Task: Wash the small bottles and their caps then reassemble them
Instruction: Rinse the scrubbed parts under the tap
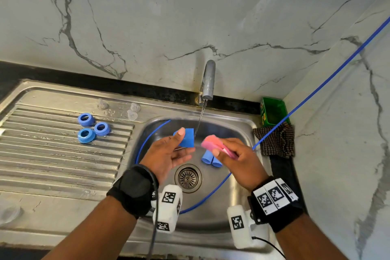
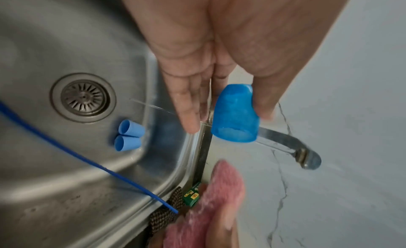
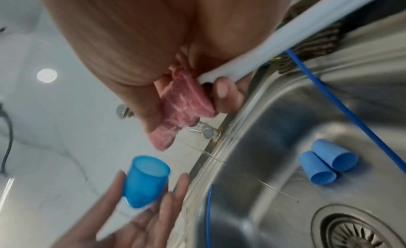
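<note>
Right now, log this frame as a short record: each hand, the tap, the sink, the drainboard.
left hand: pinches a blue cap beside the stream
right hand: grips a pink sponge
tap: running
sink: two blue caps lying side by side near the drain
drainboard: three blue rings, three clear teats

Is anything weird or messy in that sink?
Yes: a blue cable loops through the sink basin while the tap runs. Two blue caps lie tipped over near the drain.
</note>
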